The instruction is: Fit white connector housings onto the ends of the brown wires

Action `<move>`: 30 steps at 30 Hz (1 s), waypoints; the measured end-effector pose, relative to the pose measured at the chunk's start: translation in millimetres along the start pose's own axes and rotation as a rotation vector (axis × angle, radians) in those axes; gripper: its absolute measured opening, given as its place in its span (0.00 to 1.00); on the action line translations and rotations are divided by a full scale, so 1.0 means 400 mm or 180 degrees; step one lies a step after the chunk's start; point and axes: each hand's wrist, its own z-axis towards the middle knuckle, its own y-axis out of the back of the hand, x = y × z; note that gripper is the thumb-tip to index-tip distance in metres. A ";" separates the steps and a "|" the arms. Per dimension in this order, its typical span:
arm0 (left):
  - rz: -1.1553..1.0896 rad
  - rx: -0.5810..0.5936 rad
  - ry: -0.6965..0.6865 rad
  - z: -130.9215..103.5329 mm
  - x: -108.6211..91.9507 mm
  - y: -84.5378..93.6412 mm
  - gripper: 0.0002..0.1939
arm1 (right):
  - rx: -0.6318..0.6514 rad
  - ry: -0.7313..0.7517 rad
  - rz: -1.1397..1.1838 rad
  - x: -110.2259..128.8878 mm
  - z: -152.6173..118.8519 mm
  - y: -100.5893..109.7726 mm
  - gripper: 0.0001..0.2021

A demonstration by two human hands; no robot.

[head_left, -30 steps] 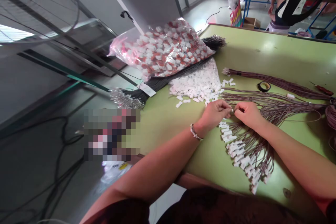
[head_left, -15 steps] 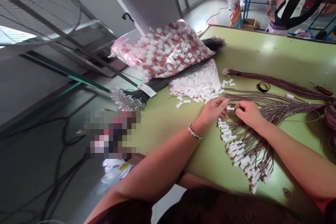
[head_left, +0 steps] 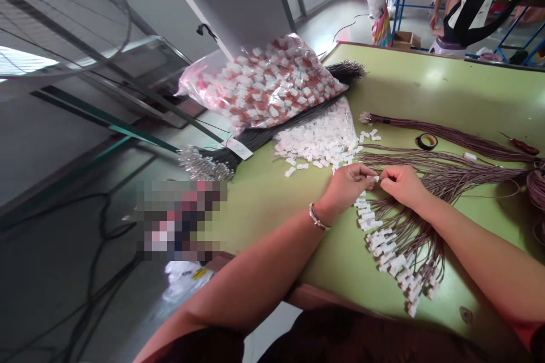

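Observation:
My left hand (head_left: 349, 183) is closed in a pinch on a small white plastic connector (head_left: 374, 179). Close beside it, my right hand (head_left: 400, 182) has thumb and fingertips pressed together on the end of a thin brown wire, mostly covered by the fingers. The two sets of fingertips almost meet at the connector. Below them, a row of white connectors (head_left: 383, 244) fitted on brown wires fans out toward the table's front edge. A bundle of brown wires (head_left: 451, 173) runs from under my right hand to the right.
Loose white connectors (head_left: 317, 139) spill from a clear bag on the green table (head_left: 264, 198). Behind lie a big bag of white and orange parts (head_left: 272, 85) and black wires (head_left: 272, 129). Black tape (head_left: 427, 141) and a screwdriver (head_left: 524, 146) lie right. A person (head_left: 464, 0) sits beyond.
The fingers of my left hand have closed on the white connector, which showed between the two hands before. My right hand stays almost in place.

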 end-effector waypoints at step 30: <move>0.1874 0.2076 -0.0967 -0.050 -0.069 0.037 0.05 | -0.0393 0.0965 -0.1683 -0.004 0.048 0.007 0.09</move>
